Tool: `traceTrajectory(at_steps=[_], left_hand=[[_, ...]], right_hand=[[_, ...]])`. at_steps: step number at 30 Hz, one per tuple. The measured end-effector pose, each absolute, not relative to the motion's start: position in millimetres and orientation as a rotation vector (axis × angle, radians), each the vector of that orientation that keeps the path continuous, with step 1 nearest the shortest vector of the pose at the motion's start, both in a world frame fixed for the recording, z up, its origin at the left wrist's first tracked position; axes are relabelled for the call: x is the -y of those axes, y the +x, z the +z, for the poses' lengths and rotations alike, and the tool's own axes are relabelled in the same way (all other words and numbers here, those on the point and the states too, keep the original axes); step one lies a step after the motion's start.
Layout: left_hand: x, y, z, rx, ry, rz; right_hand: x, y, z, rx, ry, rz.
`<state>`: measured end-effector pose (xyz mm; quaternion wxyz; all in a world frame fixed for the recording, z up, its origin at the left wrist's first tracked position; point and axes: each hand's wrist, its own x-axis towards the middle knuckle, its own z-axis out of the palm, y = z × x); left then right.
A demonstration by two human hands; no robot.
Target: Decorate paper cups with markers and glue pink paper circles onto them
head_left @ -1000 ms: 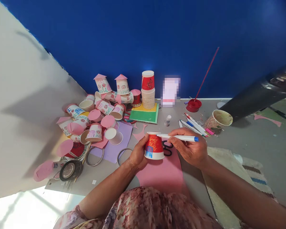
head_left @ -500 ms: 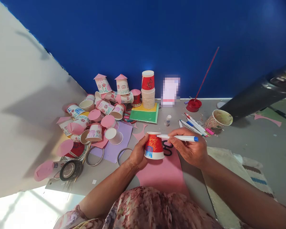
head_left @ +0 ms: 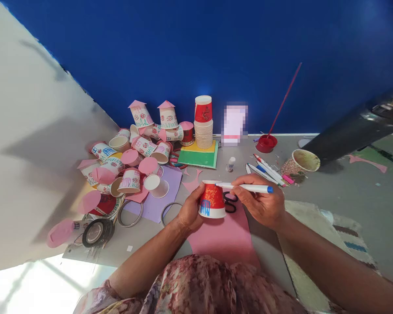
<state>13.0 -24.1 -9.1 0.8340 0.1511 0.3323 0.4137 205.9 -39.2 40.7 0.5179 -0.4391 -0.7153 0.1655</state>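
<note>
My left hand (head_left: 192, 209) grips a red paper cup (head_left: 217, 201) from its left side, the cup upside down with its wide rim low. Gold characters and a patch of blue pen strokes mark its red wall. In my right hand (head_left: 263, 203) is a white marker (head_left: 249, 188) with a blue end, its tip at the cup's upper wall. Beneath the cup lies a pink paper sheet (head_left: 221, 242). Black scissor handles (head_left: 230, 203) show just behind the cup, the blades hidden.
Decorated paper cups (head_left: 130, 181) with pink tops crowd the left side. A stack of cups (head_left: 204, 133) stands on a green and yellow pack (head_left: 196, 159). Loose markers (head_left: 265, 171) and a glue bottle (head_left: 231, 164) lie behind my hands. Tape rolls (head_left: 96, 233) sit left; a cloth (head_left: 309, 244) lies right.
The marker tip stays at the cup's upper wall, with only a slight shift. Both hands keep their holds, and the objects around them look the same.
</note>
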Motion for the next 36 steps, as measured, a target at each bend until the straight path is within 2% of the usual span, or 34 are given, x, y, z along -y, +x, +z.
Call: traceTrajectory(at_steps=[24, 36], left_hand=[[22.4, 12.6, -12.4, -0.718, 0.289, 0.897], [22.9, 11.7, -12.6, -0.657, 0.324, 0.856]], right_hand=[[43.2, 203.9, 47.1, 1.785, -0.991, 0.475], [40.1, 205.2, 44.4, 1.698, -1.038, 0.367]])
